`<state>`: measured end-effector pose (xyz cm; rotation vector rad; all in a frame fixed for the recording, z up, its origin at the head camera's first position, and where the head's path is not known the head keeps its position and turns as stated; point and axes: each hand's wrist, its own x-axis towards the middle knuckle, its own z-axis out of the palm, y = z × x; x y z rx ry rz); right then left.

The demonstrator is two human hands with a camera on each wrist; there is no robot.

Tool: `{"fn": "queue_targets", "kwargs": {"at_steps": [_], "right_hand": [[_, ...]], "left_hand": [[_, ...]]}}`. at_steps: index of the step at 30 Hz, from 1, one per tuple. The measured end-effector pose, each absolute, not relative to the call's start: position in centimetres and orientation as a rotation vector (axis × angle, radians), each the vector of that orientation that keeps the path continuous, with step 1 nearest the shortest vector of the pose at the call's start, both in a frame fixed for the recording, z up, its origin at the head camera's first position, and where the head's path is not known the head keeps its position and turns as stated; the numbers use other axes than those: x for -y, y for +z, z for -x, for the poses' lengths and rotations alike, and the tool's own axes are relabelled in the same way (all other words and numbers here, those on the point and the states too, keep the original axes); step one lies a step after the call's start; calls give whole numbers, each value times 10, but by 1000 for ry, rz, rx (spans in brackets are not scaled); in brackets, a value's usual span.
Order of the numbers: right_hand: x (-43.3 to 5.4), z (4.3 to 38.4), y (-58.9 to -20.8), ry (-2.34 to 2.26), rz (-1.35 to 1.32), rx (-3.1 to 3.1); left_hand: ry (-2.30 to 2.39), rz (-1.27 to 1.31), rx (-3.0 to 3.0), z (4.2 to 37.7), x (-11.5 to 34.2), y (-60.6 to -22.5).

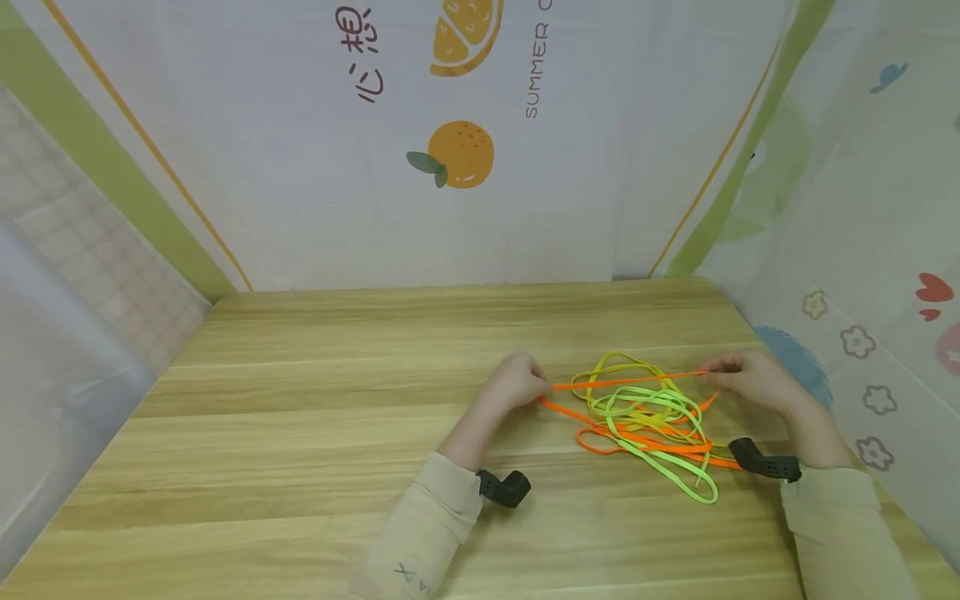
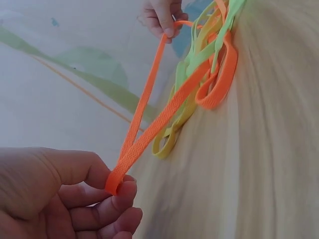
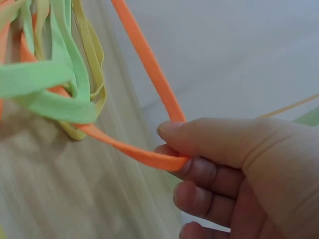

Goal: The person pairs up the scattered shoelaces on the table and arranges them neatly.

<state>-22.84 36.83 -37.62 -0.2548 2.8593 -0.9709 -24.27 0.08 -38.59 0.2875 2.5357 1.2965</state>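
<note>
An orange flat shoelace (image 1: pixel 622 382) runs taut between my two hands, over a tangle of laces on the table. My left hand (image 1: pixel 519 382) pinches a bend of it between thumb and forefinger, as the left wrist view shows with the orange lace (image 2: pixel 164 119) doubling back there. To the right, my right hand (image 1: pixel 750 377) pinches another bend of the same lace (image 3: pixel 149 64) between thumb and fingers. Below and between the hands lie a light green lace (image 1: pixel 660 400) and a yellow lace (image 1: pixel 622 358), looped through more orange.
The wooden table (image 1: pixel 300 433) stretches to the left of the tangle. A white printed curtain (image 1: pixel 540 217) hangs behind its far edge, with more printed cloth (image 1: pixel 885 250) along the right side. Each wrist wears a black camera mount (image 1: pixel 504 488).
</note>
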Motion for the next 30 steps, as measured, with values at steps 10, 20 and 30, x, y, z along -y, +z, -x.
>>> {"fn": "queue_targets", "kwargs": {"at_steps": [10, 20, 30], "right_hand": [[-361, 227, -368, -953, 283, -2879], [-352, 223, -359, -915, 304, -2909], [-355, 228, -358, -896, 337, -2939]], "left_hand": [[1268, -359, -2529, 242, 22, -379], [1243, -447, -2527, 242, 43, -375], [1169, -508, -2578, 244, 62, -373]]}}
